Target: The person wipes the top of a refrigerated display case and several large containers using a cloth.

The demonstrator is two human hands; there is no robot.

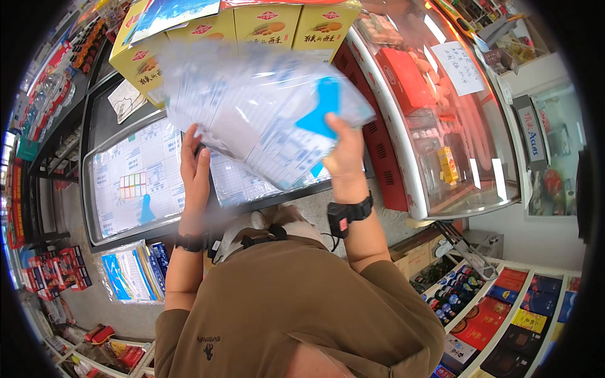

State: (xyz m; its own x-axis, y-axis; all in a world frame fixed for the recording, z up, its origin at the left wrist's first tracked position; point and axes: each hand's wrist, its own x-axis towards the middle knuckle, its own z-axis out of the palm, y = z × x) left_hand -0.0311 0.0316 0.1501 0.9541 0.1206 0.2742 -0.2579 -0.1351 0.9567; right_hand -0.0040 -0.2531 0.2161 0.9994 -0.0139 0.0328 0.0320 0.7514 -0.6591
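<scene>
My right hand (347,149) grips the right edge of printed sheets in clear plastic packets (264,113), with a blue shape by my thumb. The packets are lifted in front of me and partly blurred. My left hand (194,160) is upright at their lower left edge, fingers apart; whether it touches them cannot be told. Beneath lie more printed sheets under clear plastic (236,184), partly hidden. To the left, a clear-rimmed tray (89,189) holds a printed sheet with a blue shape and a small coloured grid.
Yellow cardboard boxes (267,28) stand behind the packets. A glass-topped freezer (411,156) is at the right, with goods inside. Plastic-wrapped papers (132,274) lie at the lower left. Shelves of boxed and bottled goods (477,321) fill the lower right.
</scene>
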